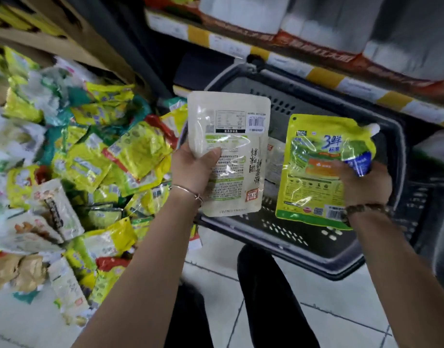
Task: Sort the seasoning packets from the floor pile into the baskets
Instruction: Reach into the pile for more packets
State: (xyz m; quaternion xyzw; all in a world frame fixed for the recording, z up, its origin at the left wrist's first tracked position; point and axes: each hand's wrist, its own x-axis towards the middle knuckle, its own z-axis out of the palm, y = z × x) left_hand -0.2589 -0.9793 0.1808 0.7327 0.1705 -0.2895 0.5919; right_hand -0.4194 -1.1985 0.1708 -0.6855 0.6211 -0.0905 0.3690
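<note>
White barcoded packet (231, 136), yellow "3鲜" packet (313, 182), basket (291, 252)

Basket open from above, hemmed in on three sides

Two held packets hang over the dark basket (303, 237): a white packet (228, 146) over its left rim in the left hand (193, 169), and a yellow-green packet (323, 172) over its middle in the right hand (366, 184). The gap between them leads down to a few pale packets (273, 159) inside. A shelf edge (316, 71) runs close behind the basket's far rim. The packet pile (78, 159) crowds its left side. In front lies tiled floor (328, 310), split by the person's legs (266, 297).
</note>
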